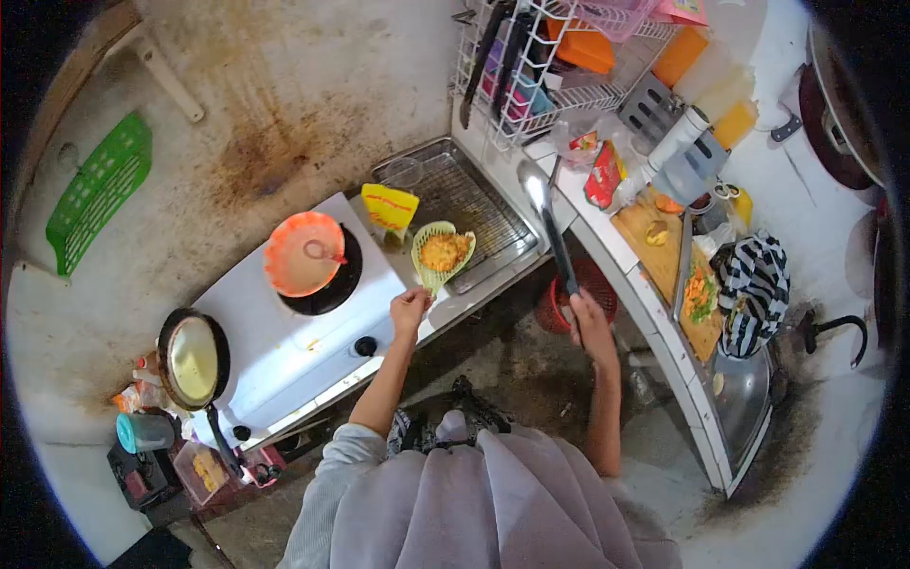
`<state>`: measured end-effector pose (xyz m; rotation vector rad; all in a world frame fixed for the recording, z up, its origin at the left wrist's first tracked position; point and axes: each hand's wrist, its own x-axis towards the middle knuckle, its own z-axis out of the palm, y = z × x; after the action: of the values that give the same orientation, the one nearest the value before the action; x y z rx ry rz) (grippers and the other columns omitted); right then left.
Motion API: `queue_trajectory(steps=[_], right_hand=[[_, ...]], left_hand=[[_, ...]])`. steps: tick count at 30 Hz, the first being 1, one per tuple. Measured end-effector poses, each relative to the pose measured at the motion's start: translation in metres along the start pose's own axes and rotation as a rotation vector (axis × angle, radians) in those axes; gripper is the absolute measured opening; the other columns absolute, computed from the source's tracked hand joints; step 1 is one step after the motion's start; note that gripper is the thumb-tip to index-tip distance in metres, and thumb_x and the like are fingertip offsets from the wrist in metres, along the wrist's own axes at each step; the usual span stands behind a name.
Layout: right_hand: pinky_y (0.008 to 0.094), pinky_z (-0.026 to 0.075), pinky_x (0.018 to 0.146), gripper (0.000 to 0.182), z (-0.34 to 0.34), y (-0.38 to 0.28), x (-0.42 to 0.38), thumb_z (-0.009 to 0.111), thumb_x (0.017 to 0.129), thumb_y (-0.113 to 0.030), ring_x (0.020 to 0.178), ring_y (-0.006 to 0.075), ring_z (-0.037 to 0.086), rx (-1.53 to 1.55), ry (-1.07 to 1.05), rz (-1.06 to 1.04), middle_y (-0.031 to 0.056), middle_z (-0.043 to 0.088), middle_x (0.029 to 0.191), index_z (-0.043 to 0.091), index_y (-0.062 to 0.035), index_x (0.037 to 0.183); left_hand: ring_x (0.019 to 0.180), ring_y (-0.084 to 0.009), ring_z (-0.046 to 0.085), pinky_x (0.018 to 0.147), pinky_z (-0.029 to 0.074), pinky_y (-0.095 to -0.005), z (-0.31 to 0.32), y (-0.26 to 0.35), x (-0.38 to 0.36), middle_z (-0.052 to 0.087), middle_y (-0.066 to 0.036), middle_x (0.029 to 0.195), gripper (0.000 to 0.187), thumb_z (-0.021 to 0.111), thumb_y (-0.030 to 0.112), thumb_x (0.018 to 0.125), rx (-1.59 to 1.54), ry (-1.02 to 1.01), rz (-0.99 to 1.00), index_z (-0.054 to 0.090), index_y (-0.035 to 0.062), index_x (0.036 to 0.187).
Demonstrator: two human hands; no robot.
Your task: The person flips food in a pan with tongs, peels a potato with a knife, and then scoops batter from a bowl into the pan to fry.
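A view from above shows a person standing at a small white stove [294, 351] in a cramped kitchen. The left hand [409, 308] is closed around the handle of a green slotted strainer [441, 254], held level at twelve o'clock from that hand, just over the edge of a metal tray [474, 204]; the tray probably serves to catch drips. Orange fried food [445, 250] sits in the strainer's bowl. The right hand [586, 318] grips the dark handle of a long metal ladle [536, 190], whose bowl points away toward eleven o'clock, raised clear of the counter. At nine o'clock from the strainer, an orange bowl [303, 254] rests on the burner. A black frying pan [193, 360] sits at the stove's near-left corner. A cutting board [664, 256] holding chopped vegetables lies at three o'clock.
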<state>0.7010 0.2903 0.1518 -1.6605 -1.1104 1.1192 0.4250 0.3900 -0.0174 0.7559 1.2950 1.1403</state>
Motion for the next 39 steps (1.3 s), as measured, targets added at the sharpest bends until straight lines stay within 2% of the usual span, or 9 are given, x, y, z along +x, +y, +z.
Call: queue_trajectory(steps=[9,11,12,21,24,31,32,35,39], right_hand=[[0.0293,0.042,0.058,0.078,0.019,0.092,0.062,0.058,0.072,-0.048,0.070,0.0169,0.053,-0.190,-0.060,0.197,0.0143,0.054,0.094,0.031,0.0037,0.123],[0.0296,0.043,0.062,0.065,0.033,0.125,0.085,0.061,0.071,-0.041,0.071,0.0202,0.056,-0.577,0.126,-0.268,0.0086,0.057,0.084,0.038,-0.0010,0.117],[0.0321,0.040,0.075,0.068,0.037,0.092,0.087,0.064,0.069,-0.041,0.091,0.0256,0.053,-0.430,-0.036,0.018,0.0158,0.056,0.095,0.037,-0.0001,0.117],[0.0362,0.041,0.074,0.078,0.085,0.115,0.159,0.069,0.061,-0.043,0.086,0.0325,0.052,-0.585,-0.019,-0.127,0.0216,0.052,0.096,0.038,0.0078,0.112],[0.0366,0.029,0.094,0.102,0.088,0.126,0.170,0.066,0.063,-0.047,0.114,0.0348,0.034,-0.610,-0.157,-0.081,0.0295,0.028,0.125,0.012,0.0119,0.126],[0.0399,0.026,0.095,0.102,0.096,0.093,0.157,0.063,0.065,-0.052,0.115,0.0410,0.028,-0.801,-0.052,0.148,0.0295,0.027,0.123,0.007,0.0043,0.130],[0.0414,0.028,0.092,0.090,0.109,0.115,0.159,0.063,0.066,-0.047,0.109,0.0409,0.034,-1.064,0.309,-0.153,0.0275,0.036,0.114,0.022,0.0057,0.126],[0.0419,0.030,0.089,0.068,0.141,0.053,0.144,0.063,0.069,-0.040,0.102,0.0386,0.039,-0.826,0.267,-0.674,0.0242,0.042,0.105,0.039,0.0046,0.114],[0.0346,0.037,0.082,0.042,0.235,0.003,0.134,0.059,0.074,-0.031,0.096,0.0291,0.046,-0.494,-0.256,-0.710,0.0160,0.048,0.100,0.049,-0.0006,0.100]], left_hand=[[0.055,-0.0111,0.058,0.048,0.046,-0.0227,0.074,-0.036,0.043,0.059,-0.006,0.060,0.019,0.057,0.008,0.070,0.209,0.129,0.042,0.061,-0.0060,0.081],[0.055,-0.0104,0.058,0.049,0.045,-0.0224,0.082,-0.008,0.026,0.059,-0.006,0.061,0.022,0.056,0.010,0.072,0.258,0.069,-0.003,0.059,-0.0053,0.088],[0.056,-0.0097,0.058,0.049,0.045,-0.0222,0.083,0.002,0.021,0.059,-0.005,0.063,0.026,0.056,0.011,0.074,0.311,0.003,-0.039,0.058,-0.0047,0.094],[0.074,-0.0107,0.056,0.063,0.045,-0.0216,0.010,-0.026,-0.028,0.060,-0.008,0.091,0.033,0.045,0.015,0.086,-0.098,-0.130,-0.046,0.042,0.0025,0.115],[0.080,-0.0111,0.054,0.069,0.044,-0.0238,-0.026,-0.015,-0.045,0.056,-0.007,0.095,0.033,0.046,0.019,0.086,-0.208,0.155,0.147,0.041,0.0029,0.115],[0.082,-0.0271,0.056,0.069,0.049,-0.0343,-0.117,0.049,0.002,0.042,-0.015,0.105,0.069,0.060,0.031,0.076,-0.500,0.687,0.100,0.017,-0.0007,0.120],[0.078,-0.0272,0.057,0.067,0.051,-0.0328,-0.131,0.050,0.012,0.042,-0.017,0.105,0.068,0.058,0.030,0.077,-0.614,0.630,0.120,0.016,-0.0008,0.120],[0.074,-0.0280,0.058,0.063,0.053,-0.0305,-0.160,0.040,0.045,0.043,-0.019,0.106,0.060,0.054,0.028,0.080,-0.731,0.481,0.130,0.019,-0.0010,0.119],[0.078,-0.0306,0.058,0.064,0.054,-0.0323,-0.153,0.054,0.042,0.045,-0.020,0.105,0.040,0.046,0.023,0.084,-0.554,0.463,0.254,0.032,-0.0016,0.112]])
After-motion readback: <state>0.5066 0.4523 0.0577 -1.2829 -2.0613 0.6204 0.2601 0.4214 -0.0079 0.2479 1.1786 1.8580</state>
